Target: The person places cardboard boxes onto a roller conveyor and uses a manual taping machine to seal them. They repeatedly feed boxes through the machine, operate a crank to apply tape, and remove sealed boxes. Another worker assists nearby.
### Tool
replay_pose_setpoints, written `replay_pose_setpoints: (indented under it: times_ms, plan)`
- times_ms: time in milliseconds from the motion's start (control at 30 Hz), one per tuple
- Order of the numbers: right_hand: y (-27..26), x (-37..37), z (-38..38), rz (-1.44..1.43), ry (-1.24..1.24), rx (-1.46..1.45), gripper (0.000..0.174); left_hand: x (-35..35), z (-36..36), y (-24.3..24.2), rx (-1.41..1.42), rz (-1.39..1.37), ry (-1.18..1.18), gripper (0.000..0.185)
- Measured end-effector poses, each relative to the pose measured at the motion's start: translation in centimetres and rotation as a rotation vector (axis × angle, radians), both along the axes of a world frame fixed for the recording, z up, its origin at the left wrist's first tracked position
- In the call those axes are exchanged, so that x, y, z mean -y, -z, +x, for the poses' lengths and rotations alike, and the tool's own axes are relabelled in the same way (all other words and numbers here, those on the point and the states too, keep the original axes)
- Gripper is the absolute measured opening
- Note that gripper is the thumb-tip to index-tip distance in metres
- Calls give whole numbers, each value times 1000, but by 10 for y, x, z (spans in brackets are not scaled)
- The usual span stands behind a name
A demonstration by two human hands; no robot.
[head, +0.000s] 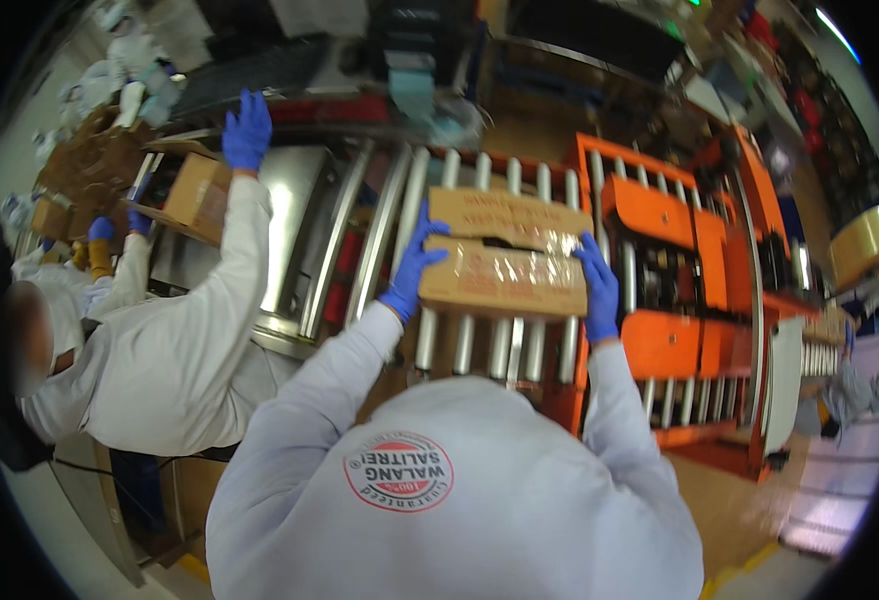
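Observation:
Both my hands, in blue gloves, grip a brown cardboard carton (pixel 503 274) from its two ends above a roller conveyor (pixel 482 171). My left hand (pixel 415 262) clasps the left end, its fingers over the upper edge. Against the right end presses my right hand (pixel 597 289). Two top flaps lie nearly level, and a dark gap shows between them near the middle. Shiny clear tape covers part of the top towards the right. Red printing marks both flaps. Whether the carton's underside rests on the rollers cannot be seen.
To the right stands an orange carton-sealing machine (pixel 664 337) with its own rollers. A co-worker in white (pixel 162 360) at the left raises one gloved hand beside an open carton (pixel 198 196). A steel plate (pixel 289 217) lies between us. A tape roll (pixel 863 247) appears far right.

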State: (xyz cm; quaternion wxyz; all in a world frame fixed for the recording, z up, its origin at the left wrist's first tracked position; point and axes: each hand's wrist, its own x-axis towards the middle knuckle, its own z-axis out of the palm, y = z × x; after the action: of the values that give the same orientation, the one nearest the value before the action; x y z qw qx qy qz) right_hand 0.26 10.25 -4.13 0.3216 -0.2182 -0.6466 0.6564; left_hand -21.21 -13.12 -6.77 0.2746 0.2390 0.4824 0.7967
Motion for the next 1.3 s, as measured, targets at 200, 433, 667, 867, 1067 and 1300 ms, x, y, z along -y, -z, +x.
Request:
replay_pose_setpoints:
  times_ms: [200,433,667,867,1067,1300]
  plan:
    - [-14,-6,-32,873,189,542,25,-7,-9,25,-42,14,59,38]
    - [-25,44,-133,1136,-76,693,63,-14,0,25,-351,-167,41,47]
    - [-26,55,-149,1168,-30,952,66,-23,5,28,-510,-180,-6,47]
    - [-20,77,-147,1232,11,1022,64,-22,15,25,-512,-158,-121,49]
    - [-20,77,-142,1218,18,880,61,-18,10,25,-634,-210,-126,47]
    - [-11,95,-105,1185,27,803,66,-20,4,21,-742,-147,-129,44]
